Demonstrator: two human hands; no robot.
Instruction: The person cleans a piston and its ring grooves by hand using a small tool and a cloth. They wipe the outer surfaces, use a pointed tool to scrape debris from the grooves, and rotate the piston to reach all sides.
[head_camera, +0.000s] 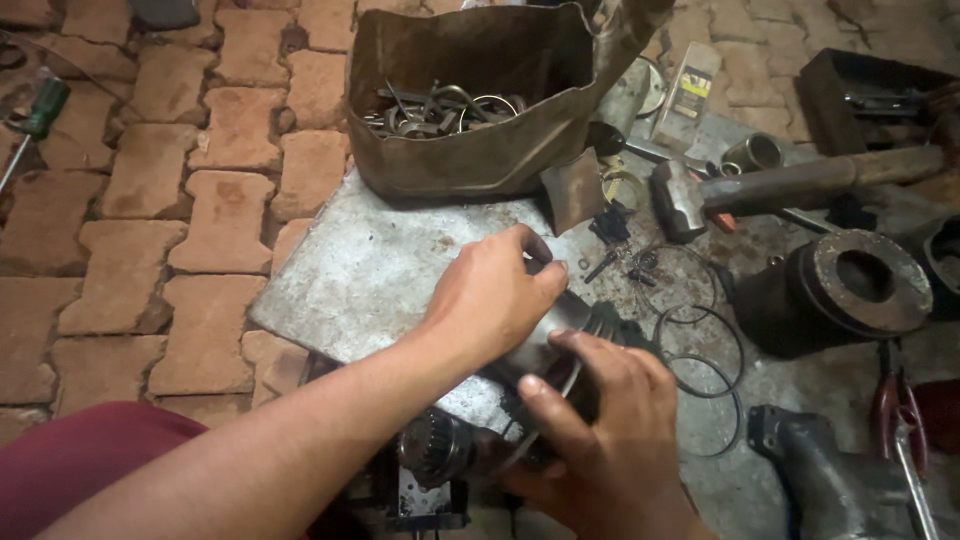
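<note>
My left hand (495, 295) wraps over the top of a round metal cylinder part (565, 325) that rests on a grey metal sheet (370, 270). My right hand (600, 440) grips the same part from below, its thumb along the shiny rim. A toothed gear shaft (435, 448) sticks out toward me under the part. Most of the cylinder is hidden by both hands.
A worn brown box (470, 150) of metal rings stands behind. A hammer (770, 185), a heavy round flange (865, 280), thin wire rings (700, 340), small black bolts (610, 225), red pliers (900, 420) and a dark casting (820, 470) lie to the right. A green screwdriver (40, 110) lies on brick paving.
</note>
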